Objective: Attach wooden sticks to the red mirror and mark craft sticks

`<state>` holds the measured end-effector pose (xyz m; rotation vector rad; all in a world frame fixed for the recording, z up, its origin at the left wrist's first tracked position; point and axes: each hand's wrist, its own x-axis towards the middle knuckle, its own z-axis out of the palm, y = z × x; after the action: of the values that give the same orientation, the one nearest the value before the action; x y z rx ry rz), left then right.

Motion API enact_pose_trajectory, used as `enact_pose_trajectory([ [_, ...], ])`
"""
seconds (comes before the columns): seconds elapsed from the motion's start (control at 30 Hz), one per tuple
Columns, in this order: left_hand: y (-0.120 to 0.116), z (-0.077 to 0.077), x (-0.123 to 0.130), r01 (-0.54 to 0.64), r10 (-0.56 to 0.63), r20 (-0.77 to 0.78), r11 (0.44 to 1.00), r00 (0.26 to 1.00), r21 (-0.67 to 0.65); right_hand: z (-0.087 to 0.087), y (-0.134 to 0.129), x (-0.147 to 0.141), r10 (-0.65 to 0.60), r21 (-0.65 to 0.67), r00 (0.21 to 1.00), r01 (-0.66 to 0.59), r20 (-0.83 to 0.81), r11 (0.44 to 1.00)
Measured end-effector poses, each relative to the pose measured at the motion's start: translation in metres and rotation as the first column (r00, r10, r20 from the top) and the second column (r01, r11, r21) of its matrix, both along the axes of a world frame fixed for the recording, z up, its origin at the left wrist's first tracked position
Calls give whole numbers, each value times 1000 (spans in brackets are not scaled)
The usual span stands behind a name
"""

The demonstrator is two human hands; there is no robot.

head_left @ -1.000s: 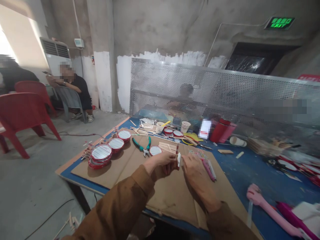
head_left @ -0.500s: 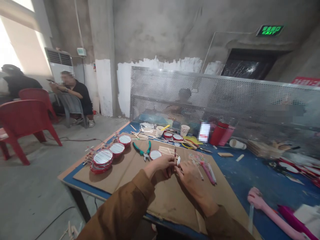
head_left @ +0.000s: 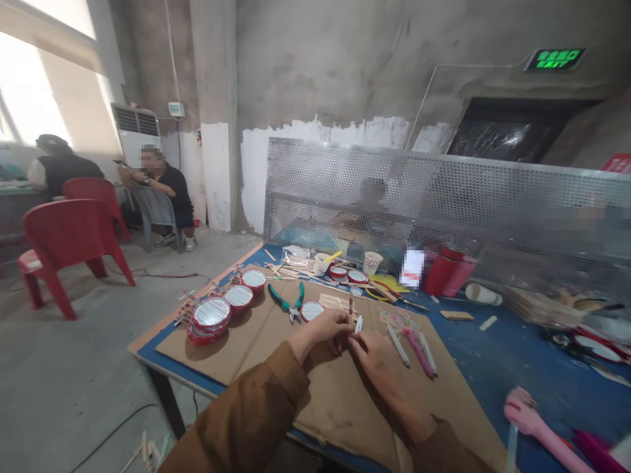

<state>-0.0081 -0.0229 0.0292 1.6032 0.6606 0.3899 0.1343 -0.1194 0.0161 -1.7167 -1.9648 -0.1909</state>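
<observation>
Apparently, in the head view, close fingertip work is underway, calling for steadiness: the left hand [head_left: 323, 327] pinches a thin reddish strip [head_left: 350, 307] above the cardboard [head_left: 340, 401], beside a small white piece [head_left: 359, 323]. Whether the right hand [head_left: 378, 358] grips that piece (fingers crowd it), I cannot tell. Beyond: one pair of pliers [head_left: 294, 312], three paper cups [head_left: 373, 263].

Rough craft workshop in an unfinished room
Bare, patchily whitewashed concrete walls [head_left: 315, 79], a lit exit sign [head_left: 555, 60], plastic chairs [head_left: 73, 236], and a blue counter [head_left: 473, 355] strewn with pliers [head_left: 292, 307], wooden sticks [head_left: 293, 269] and a pink glue gun [head_left: 539, 427].
</observation>
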Motion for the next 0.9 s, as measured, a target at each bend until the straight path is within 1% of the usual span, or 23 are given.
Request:
enact_pose_trajectory([
  [0.1, 0, 0, 0, 1, -1, 20, 1000, 1000, 9, 0, 1, 0, 20, -75, 998, -25, -64, 997],
  [0.17, 0, -1, 0, -11, 11, 30, 1000, 999, 1, -1, 1, 0, 18, -89, 996, -27, -91, 996],
  [0.27, -1, -3, 0, -42, 42, 37, 999, 998, -11, 0, 2, -1, 4, -115, 995, -16, -99, 993],
  [0.43, -1, -6, 0, -39, 39, 13, 999, 999, 13, 9, 0, -7, -36, -173, 993, 16, -113, 985],
  [0.57, -4, -2, 0, -50, 50, -13, 997, 999, 55, 17, -4, -9, -63, -195, 991, 39, -119, 980],
  [0.7, -7, 5, 1, -58, 62, -37, 993, 997, 102, 19, -6, -10, -98, -180, 988, 77, -115, 981],
  [0.8, -7, 5, 1, -67, 74, -55, 990, 996, 125, 17, -6, -10, -65, -198, 992, 43, -104, 979],
  [0.9, -4, 1, 1, -29, 39, -90, 994, 995, 104, 16, -6, -10, 4, -227, 997, -21, -76, 974],
])
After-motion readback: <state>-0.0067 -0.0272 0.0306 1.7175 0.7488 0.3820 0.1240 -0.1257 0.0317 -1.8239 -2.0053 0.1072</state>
